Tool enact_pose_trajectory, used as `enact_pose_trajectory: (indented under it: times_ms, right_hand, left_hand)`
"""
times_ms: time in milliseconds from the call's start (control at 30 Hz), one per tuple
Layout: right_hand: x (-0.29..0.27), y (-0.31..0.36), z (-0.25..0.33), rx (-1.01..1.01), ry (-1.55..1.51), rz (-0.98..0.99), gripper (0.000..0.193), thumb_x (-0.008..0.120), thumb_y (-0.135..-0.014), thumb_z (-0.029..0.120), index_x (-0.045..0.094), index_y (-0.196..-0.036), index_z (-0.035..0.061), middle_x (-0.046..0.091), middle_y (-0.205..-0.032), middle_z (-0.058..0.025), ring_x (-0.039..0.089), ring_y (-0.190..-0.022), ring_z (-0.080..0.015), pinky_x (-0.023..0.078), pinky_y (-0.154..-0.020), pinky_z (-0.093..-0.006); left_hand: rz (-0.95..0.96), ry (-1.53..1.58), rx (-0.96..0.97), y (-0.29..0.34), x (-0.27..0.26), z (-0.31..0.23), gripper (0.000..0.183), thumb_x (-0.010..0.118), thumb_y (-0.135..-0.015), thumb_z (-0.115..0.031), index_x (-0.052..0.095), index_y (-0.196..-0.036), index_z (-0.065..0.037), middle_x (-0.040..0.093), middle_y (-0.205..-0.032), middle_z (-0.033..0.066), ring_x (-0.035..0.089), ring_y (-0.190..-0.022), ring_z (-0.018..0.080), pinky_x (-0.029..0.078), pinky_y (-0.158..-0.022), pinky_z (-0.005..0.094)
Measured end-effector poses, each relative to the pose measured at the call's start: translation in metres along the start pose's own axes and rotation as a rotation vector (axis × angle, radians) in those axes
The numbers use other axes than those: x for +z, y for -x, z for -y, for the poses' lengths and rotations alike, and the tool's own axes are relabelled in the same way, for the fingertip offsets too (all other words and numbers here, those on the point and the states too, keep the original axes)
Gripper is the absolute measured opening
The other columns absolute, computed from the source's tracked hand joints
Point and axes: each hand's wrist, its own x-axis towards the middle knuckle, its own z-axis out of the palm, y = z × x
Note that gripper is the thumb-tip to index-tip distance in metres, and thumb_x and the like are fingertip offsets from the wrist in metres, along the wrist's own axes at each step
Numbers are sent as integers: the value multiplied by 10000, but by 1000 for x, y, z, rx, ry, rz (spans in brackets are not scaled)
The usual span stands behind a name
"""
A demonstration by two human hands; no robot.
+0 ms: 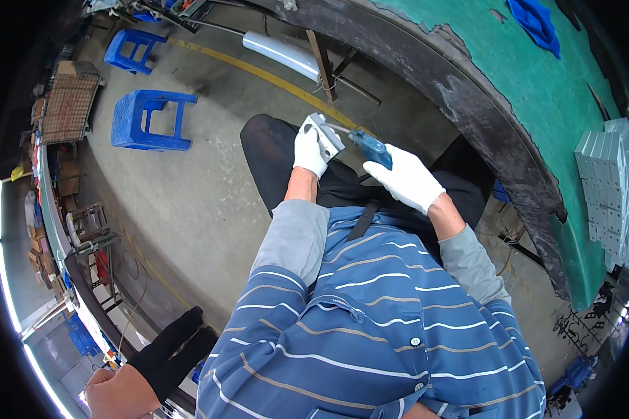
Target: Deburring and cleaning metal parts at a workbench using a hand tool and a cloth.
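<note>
My gloved left hand [310,151] is closed around a silver metal block [324,137] with holes in it, held above my lap. In my gloved right hand [407,177] is a blue-handled tool [372,148] with a thin pale shaft. The shaft points left and its tip reaches the block's upper edge; whether it touches cannot be made out. My right fingers wrap the handle, with their tips partly hidden behind it.
A green-topped workbench [496,91] curves along the right, with stacked silver metal parts [604,188] and a blue cloth [536,24] on it. Blue stools [154,120] stand at left. A white roll [281,54] lies ahead. Another person [122,391] is at lower left.
</note>
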Motion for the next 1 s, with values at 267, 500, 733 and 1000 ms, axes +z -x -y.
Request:
enact_pose_trajectory:
  times_ms: [267, 500, 733, 1000]
  right_hand:
    - [3, 12, -4, 24, 39, 41, 538, 631, -1005, 524, 666, -1128, 1, 719, -1078, -154, 663, -902, -297, 514, -840, -403]
    - [2, 27, -14, -11, 37, -8, 529, 608, -1022, 515, 656, -1165, 8, 716, -1101, -157, 673, -930, -315, 516, -861, -403]
    - [2, 32, -12, -22, 52, -5, 532, 584, -1035, 506, 649, -1209, 8, 716, -1129, -164, 681, -963, -330, 523, -886, -402]
    - [7, 19, -11, -15, 76, -18, 545, 581, -1033, 513, 646, -1226, 8, 716, -1151, -170, 689, -985, -341, 529, -902, -407]
  left_hand:
    - [-18, 33, -40, -11, -11, 4, 306, 446, -1050, -157, 602, -1301, -76, 689, -1113, 161, 703, -938, 268, 590, -797, 391]
    - [-128, 36, 13, -8, 3, 2, 308, 466, -1029, -129, 591, -1297, -42, 693, -1103, 157, 702, -931, 273, 579, -773, 369]
    - [-205, 188, -123, -15, -4, 0, 277, 449, -1011, -92, 575, -1245, -14, 686, -1060, 161, 689, -862, 280, 568, -709, 358]
    - [-277, 504, -248, -30, -2, 6, 278, 408, -1014, -74, 552, -1242, -3, 665, -1046, 161, 651, -807, 297, 564, -687, 411]
